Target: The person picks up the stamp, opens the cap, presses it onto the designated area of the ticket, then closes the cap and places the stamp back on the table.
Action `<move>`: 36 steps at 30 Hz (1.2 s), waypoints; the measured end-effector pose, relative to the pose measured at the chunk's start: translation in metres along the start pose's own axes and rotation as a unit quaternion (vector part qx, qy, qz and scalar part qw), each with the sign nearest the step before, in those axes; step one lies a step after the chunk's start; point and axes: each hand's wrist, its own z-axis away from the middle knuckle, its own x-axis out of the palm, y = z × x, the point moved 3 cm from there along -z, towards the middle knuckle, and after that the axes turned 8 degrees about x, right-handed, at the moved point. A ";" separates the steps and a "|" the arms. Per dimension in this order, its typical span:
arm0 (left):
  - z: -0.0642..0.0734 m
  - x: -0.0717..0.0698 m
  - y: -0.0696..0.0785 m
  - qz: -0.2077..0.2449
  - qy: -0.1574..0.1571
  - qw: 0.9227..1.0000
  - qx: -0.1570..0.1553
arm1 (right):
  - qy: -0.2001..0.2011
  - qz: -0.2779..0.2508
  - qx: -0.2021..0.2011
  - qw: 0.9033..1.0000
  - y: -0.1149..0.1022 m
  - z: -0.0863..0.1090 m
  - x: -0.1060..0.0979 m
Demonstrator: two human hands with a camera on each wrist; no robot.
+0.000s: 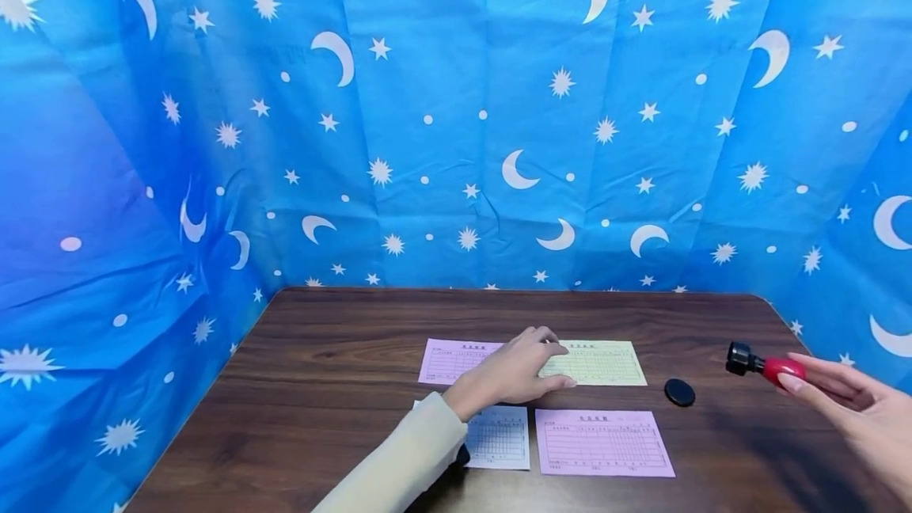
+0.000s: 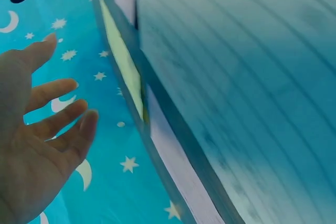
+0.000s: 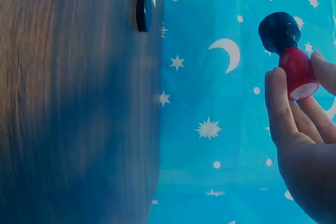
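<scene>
Between the thumb and fingers of my right hand [image 1: 865, 410] is a stamp with a red handle [image 1: 784, 371] and a black head [image 1: 741, 358]. It is held up at the table's right side, its head pointing left; the right wrist view shows the red handle [image 3: 295, 69] pinched near its end. My left hand [image 1: 520, 370], fingers spread and loosely bent, is over the inner edges of a purple form [image 1: 440, 362] and a yellow-green form [image 1: 609, 364]. In the left wrist view this hand [image 2: 50, 156] holds nothing.
A round black cap [image 1: 680, 392] lies right of the forms. Nearer the front are a pale blue form [image 1: 502, 442], partly hidden by my left sleeve [image 1: 409, 450], and a pink form [image 1: 604, 443]. Blue star-and-moon cloth [image 1: 442, 149] hangs behind the brown wooden table [image 1: 321, 355].
</scene>
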 end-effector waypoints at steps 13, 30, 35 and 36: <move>0.044 -0.015 -0.035 -0.017 0.016 1.000 -0.020 | -0.050 0.099 -0.024 0.994 -0.017 -0.001 0.027; 0.087 -0.014 -0.076 -0.055 -0.012 0.998 -0.017 | -0.096 0.059 -0.078 0.990 -0.032 0.007 0.055; 0.102 -0.014 -0.092 -0.078 -0.043 0.996 -0.016 | -0.109 0.063 -0.079 0.989 -0.036 0.007 0.062; 0.105 -0.014 -0.094 -0.078 -0.047 0.996 -0.016 | -0.111 0.065 -0.080 0.989 -0.037 0.007 0.064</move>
